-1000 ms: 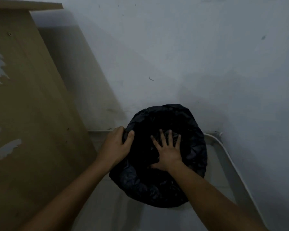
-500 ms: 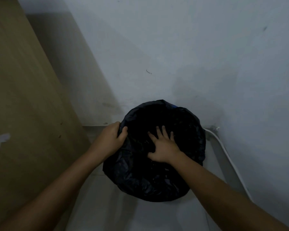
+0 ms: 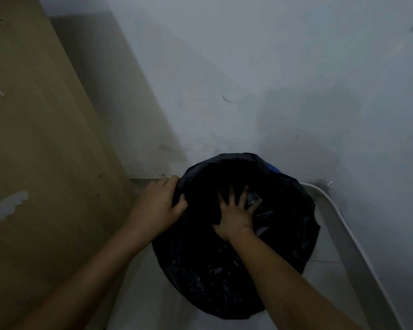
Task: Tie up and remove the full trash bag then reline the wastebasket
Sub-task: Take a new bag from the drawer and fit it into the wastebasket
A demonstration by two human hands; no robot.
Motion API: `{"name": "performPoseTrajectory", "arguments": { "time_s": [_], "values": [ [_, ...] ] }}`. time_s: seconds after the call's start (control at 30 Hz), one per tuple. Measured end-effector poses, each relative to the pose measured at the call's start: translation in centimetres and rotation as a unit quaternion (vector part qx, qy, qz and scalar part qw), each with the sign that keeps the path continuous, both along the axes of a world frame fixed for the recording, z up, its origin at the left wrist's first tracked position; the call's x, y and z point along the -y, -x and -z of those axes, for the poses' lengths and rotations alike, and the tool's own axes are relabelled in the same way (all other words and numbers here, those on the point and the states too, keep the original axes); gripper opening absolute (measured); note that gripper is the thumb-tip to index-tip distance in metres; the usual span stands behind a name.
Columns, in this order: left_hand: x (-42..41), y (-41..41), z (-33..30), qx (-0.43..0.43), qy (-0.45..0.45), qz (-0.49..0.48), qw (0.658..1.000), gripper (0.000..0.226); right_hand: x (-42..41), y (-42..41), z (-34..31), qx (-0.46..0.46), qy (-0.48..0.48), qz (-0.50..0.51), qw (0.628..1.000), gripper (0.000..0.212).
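A black trash bag (image 3: 215, 277) is draped over a round wastebasket on the floor against the wall. A small patch of the blue wastebasket (image 3: 273, 168) shows at the far rim. My left hand (image 3: 159, 206) grips the bag's edge at the left rim, thumb hooked inside. My right hand (image 3: 236, 213) is inside the opening, fingers spread and pressed flat against the bag's inner side. The inside of the bin is too dark to see.
A tall wooden panel (image 3: 41, 163) with peeling patches stands close on the left. A pale wall (image 3: 272, 79) rises right behind the bin. A white cable (image 3: 343, 225) runs along the skirting at the right. Pale floor (image 3: 153, 306) lies in front.
My right hand has pushed slightly deeper into the bag. My left hand keeps its hold on the left rim. The camera has shifted a little.
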State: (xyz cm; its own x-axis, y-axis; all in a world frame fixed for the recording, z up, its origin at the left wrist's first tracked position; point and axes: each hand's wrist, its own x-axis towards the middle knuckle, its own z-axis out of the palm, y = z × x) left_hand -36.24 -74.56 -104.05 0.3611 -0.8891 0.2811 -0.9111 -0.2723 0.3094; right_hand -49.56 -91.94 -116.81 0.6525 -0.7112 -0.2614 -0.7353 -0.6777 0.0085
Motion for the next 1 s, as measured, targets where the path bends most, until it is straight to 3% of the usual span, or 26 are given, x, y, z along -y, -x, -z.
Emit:
{"name": "performPoseTrajectory", "arguments": {
  "time_s": [0.07,0.17,0.33,0.53,0.67,0.73,0.77,0.87,1.0],
  "values": [
    [0.1,0.2,0.1,0.006,-0.013,-0.011,1.0,0.017,0.1,-0.3,1.4,-0.022,0.024,0.032,0.999,0.118],
    [0.5,0.3,0.3,0.02,-0.015,-0.006,1.0,0.025,1.0,-0.8,2.6,-0.018,0.047,0.053,0.997,0.103],
    [1.6,0.4,0.6,-0.069,0.005,0.014,0.998,0.022,2.8,0.3,2.3,0.044,0.015,0.025,0.999,0.081],
    [2.4,0.2,1.3,-0.074,0.024,-0.004,0.997,0.021,1.9,1.0,-1.5,0.199,-0.143,0.091,0.965,0.068],
    [2.4,-0.2,1.2,-0.071,0.015,-0.018,0.997,0.022,-0.9,1.5,-2.7,0.353,0.043,0.071,0.932,0.043],
    [2.6,-0.2,1.1,-0.078,0.016,-0.019,0.997,0.022,-2.2,1.4,-3.3,0.439,0.02,-0.005,0.898,0.035],
    [2.7,-0.1,1.1,-0.076,0.015,-0.021,0.997,0.022,-2.6,1.0,-3.3,0.422,-0.019,-0.052,0.905,0.039],
    [3.0,0.2,1.1,-0.074,0.022,-0.028,0.997,0.02,-2.8,-0.1,-1.7,0.196,-0.079,-0.141,0.967,0.071],
    [2.9,0.3,1.5,-0.067,0.02,-0.04,0.997,0.021,-1.6,-0.5,1.4,0.059,-0.128,-0.056,0.988,0.098]
  ]
}}
